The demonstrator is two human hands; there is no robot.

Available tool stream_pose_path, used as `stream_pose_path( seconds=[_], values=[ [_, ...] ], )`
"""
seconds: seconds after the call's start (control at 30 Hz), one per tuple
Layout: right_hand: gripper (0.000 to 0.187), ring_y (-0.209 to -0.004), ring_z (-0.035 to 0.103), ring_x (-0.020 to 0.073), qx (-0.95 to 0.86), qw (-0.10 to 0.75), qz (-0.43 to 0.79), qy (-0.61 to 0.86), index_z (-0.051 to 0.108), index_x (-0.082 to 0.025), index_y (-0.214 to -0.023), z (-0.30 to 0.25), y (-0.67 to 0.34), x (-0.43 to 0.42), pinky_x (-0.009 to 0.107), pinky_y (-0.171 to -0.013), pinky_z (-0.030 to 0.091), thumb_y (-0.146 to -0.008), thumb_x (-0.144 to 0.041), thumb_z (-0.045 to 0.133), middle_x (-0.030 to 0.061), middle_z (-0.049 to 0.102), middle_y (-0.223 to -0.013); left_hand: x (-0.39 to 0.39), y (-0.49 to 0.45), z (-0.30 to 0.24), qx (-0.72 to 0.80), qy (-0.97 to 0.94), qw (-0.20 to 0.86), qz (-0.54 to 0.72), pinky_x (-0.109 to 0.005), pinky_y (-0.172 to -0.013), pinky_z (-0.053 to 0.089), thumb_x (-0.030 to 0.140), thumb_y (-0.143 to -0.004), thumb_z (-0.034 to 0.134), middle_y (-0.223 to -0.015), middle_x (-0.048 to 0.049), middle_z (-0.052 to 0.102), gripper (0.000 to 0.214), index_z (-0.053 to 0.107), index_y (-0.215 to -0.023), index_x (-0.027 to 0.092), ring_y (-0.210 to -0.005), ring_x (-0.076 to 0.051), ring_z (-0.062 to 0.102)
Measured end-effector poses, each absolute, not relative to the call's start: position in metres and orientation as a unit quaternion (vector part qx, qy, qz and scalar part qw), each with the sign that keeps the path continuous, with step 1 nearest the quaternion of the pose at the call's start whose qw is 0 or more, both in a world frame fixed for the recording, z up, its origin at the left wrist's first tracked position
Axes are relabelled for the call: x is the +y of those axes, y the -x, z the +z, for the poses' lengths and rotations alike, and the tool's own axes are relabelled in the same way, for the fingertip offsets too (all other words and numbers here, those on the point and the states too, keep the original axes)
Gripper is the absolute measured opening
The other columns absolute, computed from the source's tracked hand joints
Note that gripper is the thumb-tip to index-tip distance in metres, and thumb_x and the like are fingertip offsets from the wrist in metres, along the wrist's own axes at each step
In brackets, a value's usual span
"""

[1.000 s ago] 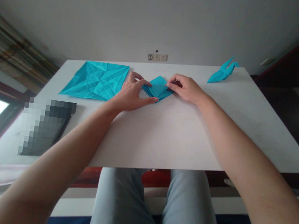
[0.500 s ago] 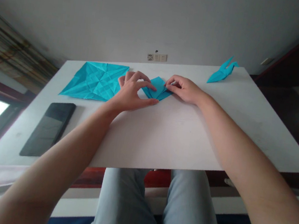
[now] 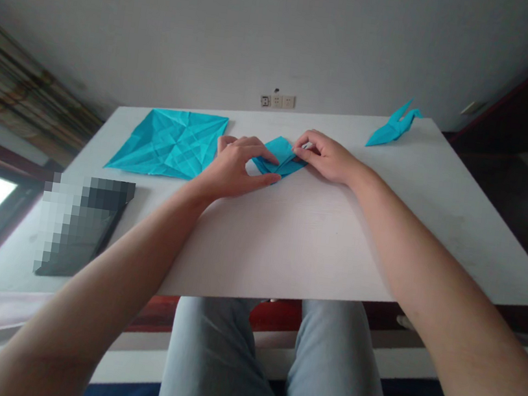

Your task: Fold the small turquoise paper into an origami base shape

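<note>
We are pinching the small folded paper (image 3: 279, 156) between our hands: left hand (image 3: 231, 170) pressing its near corner flat, right hand (image 3: 331, 158) nipping the far edge. Pressing firmly should be keeping the crease sharp. Creased sheet (image 3: 171, 142) is lying beside the left hand; paper crane (image 3: 394, 128) well beyond the right.

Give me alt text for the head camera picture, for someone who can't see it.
Seen from above, a person's left hand and right hand pinch a small folded blue paper on a white table. A large creased blue sheet lies to the left, a dark flat device nearer the left edge, and a folded blue paper figure at the far right corner.
</note>
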State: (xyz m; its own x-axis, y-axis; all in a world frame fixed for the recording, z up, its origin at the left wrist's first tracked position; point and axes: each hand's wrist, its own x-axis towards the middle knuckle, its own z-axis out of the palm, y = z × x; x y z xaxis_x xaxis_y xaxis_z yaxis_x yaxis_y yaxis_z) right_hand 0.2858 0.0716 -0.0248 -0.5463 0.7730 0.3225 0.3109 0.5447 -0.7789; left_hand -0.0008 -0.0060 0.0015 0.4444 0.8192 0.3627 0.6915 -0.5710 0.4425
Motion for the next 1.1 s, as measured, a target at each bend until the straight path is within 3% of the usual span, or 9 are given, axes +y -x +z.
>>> stream_pose_path(
  seconds=[0.17,0.23,0.33,0.63,0.83,1.0,1.1],
  values=[
    [0.055,-0.095,0.067,0.0250,-0.811,0.336,0.354,0.324,0.071,-0.026,-0.104,-0.022,-0.285,0.070,0.041,-0.092,0.061,-0.099,-0.081,0.078,0.0072,0.072,-0.115,0.004,0.002,-0.004,0.404,-0.845,0.126,0.326,-0.046,-0.109,0.057,0.043,-0.110,0.070,-0.111,-0.0086,0.089,0.026,0.087,-0.105,0.024,-0.103,-0.027,0.082],
    [0.058,-0.092,0.066,0.0241,-0.807,0.327,0.368,0.327,0.071,-0.026,-0.103,-0.021,-0.284,0.068,0.039,-0.087,0.059,-0.096,-0.082,0.082,0.0062,0.072,-0.111,0.006,0.003,-0.003,0.400,-0.843,0.134,0.335,-0.040,-0.096,0.061,0.041,-0.110,0.070,-0.106,-0.0092,0.088,0.026,0.085,-0.101,0.022,-0.097,-0.025,0.081],
    [0.061,-0.091,0.063,0.0226,-0.809,0.326,0.366,0.323,0.074,-0.025,-0.102,-0.019,-0.282,0.066,0.037,-0.083,0.054,-0.092,-0.084,0.086,0.0060,0.070,-0.111,0.006,0.002,-0.002,0.406,-0.835,0.128,0.349,-0.036,-0.089,0.062,0.039,-0.109,0.073,-0.104,-0.0088,0.087,0.023,0.084,-0.100,0.021,-0.094,-0.024,0.080],
    [0.058,-0.092,0.060,0.0216,-0.844,0.272,0.368,0.280,0.086,-0.025,-0.113,-0.014,-0.277,0.059,0.037,-0.083,0.051,-0.085,-0.074,0.097,0.0038,0.068,-0.108,0.000,-0.006,-0.002,0.405,-0.810,0.127,0.404,-0.033,-0.086,0.064,0.035,-0.107,0.076,-0.099,-0.0073,0.085,0.018,0.081,-0.099,0.021,-0.091,-0.021,0.078],
    [0.043,-0.088,0.059,0.0202,-0.865,0.269,0.310,0.288,0.085,-0.024,-0.120,-0.017,-0.275,0.057,0.038,-0.085,0.053,-0.096,-0.059,0.092,0.0055,0.069,-0.114,0.003,-0.006,-0.004,0.405,-0.808,0.139,0.405,-0.035,-0.088,0.065,0.036,-0.106,0.080,-0.099,-0.0070,0.084,0.018,0.077,-0.097,0.021,-0.092,-0.021,0.079],
    [0.034,-0.088,0.060,0.0220,-0.873,0.285,0.278,0.280,0.085,-0.024,-0.109,-0.019,-0.273,0.058,0.037,-0.083,0.050,-0.102,-0.057,0.086,0.0050,0.068,-0.103,0.004,-0.001,-0.004,0.384,-0.817,0.143,0.405,-0.037,-0.092,0.066,0.045,-0.106,0.081,-0.103,-0.0080,0.085,0.025,0.079,-0.103,0.021,-0.097,-0.023,0.081],
    [0.033,-0.088,0.059,0.0220,-0.868,0.307,0.262,0.290,0.084,-0.024,-0.102,-0.020,-0.274,0.060,0.038,-0.084,0.048,-0.104,-0.056,0.084,0.0043,0.067,-0.100,0.002,0.003,-0.003,0.370,-0.834,0.150,0.380,-0.041,-0.098,0.067,0.057,-0.099,0.088,-0.115,-0.0108,0.087,0.040,0.082,-0.115,0.021,-0.106,-0.027,0.082]
  ],
)
